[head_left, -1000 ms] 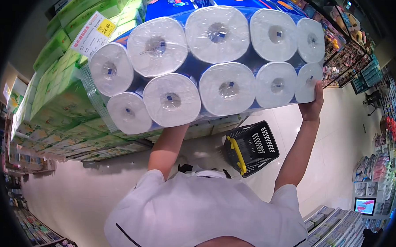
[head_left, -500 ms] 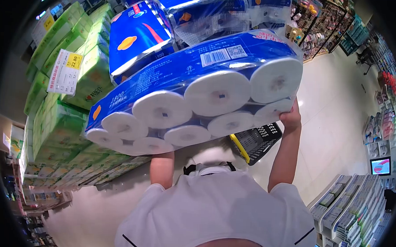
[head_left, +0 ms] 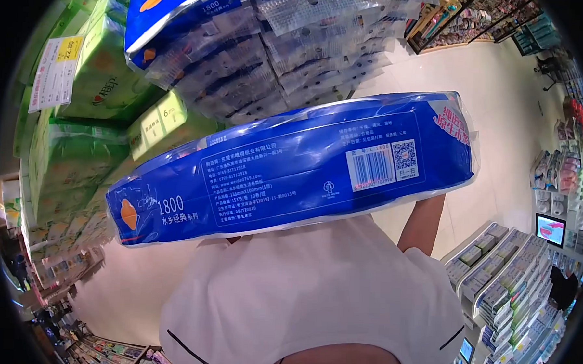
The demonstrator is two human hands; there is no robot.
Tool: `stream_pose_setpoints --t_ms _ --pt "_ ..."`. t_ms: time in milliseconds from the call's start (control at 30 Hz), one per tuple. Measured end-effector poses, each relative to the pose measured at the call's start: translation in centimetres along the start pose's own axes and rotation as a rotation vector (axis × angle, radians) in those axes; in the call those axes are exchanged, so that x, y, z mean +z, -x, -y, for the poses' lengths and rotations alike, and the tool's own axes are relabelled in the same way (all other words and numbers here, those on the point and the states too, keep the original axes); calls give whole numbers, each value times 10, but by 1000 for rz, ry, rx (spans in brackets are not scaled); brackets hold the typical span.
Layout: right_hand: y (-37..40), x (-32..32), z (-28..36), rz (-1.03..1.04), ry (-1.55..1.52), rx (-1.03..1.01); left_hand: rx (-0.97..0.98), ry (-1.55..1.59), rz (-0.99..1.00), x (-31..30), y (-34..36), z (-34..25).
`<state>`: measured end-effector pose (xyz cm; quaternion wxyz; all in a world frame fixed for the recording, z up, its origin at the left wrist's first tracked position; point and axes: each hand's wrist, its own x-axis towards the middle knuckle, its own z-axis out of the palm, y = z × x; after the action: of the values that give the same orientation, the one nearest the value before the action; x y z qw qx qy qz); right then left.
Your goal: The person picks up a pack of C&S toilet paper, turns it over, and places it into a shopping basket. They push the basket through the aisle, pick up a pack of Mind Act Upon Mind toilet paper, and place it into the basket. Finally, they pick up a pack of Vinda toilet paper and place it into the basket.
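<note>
A long blue plastic-wrapped pack of toilet paper [head_left: 285, 172] is held up across the middle of the view, its printed side with a barcode facing me. My right forearm [head_left: 422, 223] reaches up behind the pack's right part, and the pack hides that hand. Of my left arm only a sliver of skin [head_left: 234, 239] shows at the pack's lower edge; its fingers are hidden too. Both hands bear the pack from behind and below. The white rolls are out of sight.
Stacked blue packs [head_left: 175, 14] stand beyond the held one. Green tissue packs [head_left: 107, 86] with a price sign [head_left: 57, 73] rise at the left. Pale floor [head_left: 458, 79] runs along the right, past a low shelf of goods [head_left: 489, 262] and a small screen [head_left: 549, 229].
The pack has come down and tilted, so its printed side faces me instead of the roll ends. Both hands have gone out of sight behind it. The black basket is hidden.
</note>
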<state>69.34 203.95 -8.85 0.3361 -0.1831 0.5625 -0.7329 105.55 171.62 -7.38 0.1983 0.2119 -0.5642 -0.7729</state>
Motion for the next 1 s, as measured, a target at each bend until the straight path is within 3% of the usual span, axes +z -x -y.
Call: stream_pose_setpoints --t_ms 1000 --pt "5 -10 -43 -155 -85 43 -145 -29 117 12 -10 15"
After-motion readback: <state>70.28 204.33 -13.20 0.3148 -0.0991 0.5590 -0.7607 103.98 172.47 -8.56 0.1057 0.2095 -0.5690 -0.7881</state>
